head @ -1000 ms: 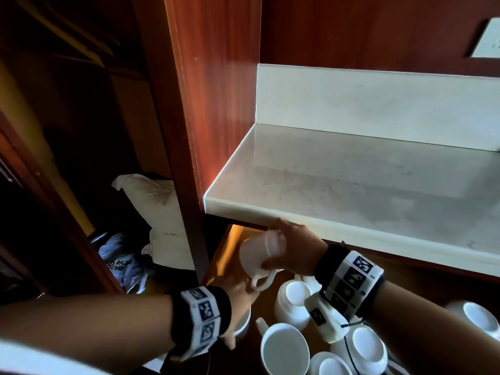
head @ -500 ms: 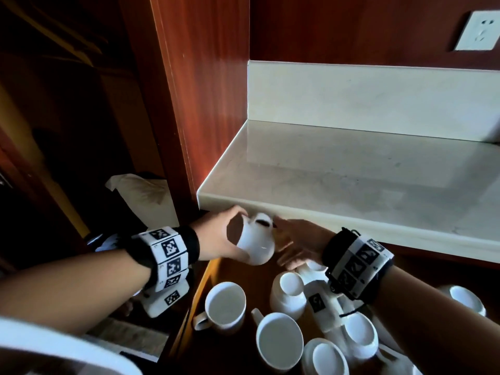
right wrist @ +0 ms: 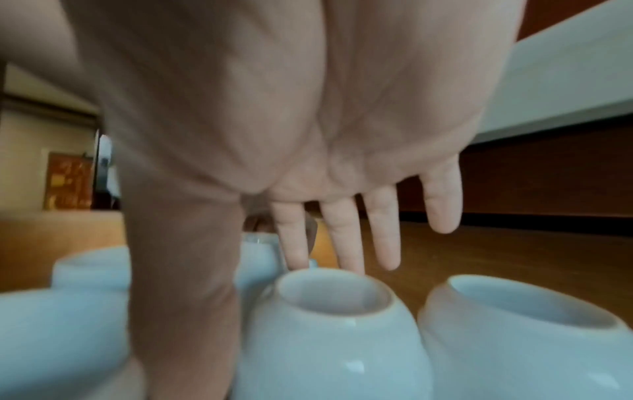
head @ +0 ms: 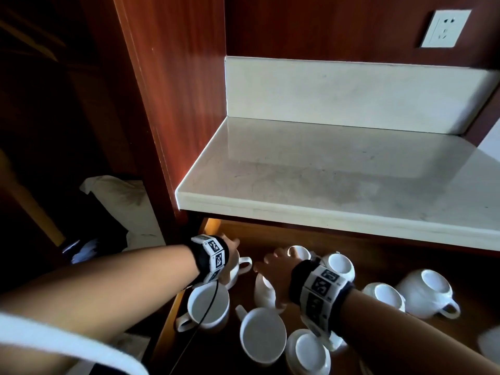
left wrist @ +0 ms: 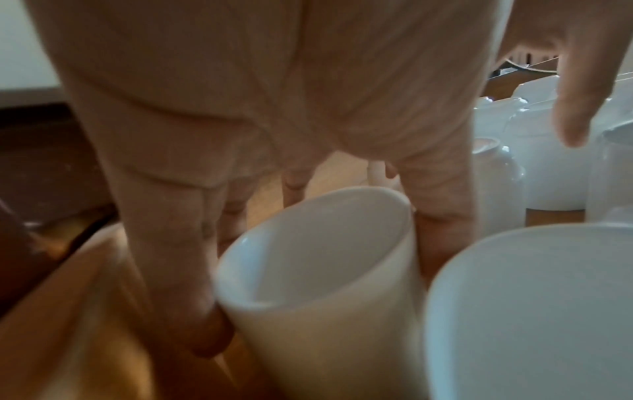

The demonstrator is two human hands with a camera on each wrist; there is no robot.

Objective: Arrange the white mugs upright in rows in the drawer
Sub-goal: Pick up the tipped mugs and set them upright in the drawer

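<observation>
Several white mugs (head: pixel 262 331) stand or lie scattered in the wooden drawer (head: pixel 359 247) under the pale stone counter (head: pixel 338 185); my left hand (left wrist: pixel 240 113) clasps one glossy, smooth-walled mug (left wrist: pixel 322 270) by its sides, mouth up, at the drawer's far-left corner, presumably to start a row there. My right hand (right wrist: pixel 308 121) hovers flat and spread, holding nothing, over rounded mugs (right wrist: pixel 335 333) near the drawer's middle that lie tipped or inverted.

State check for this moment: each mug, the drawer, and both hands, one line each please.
Drawer: open.
Held mug: upright, in left hand's grip.
Left hand: gripping that mug.
Right hand: open, fingers straight.
Two front-left mugs: upright.
Far-right mug: upside down.
</observation>
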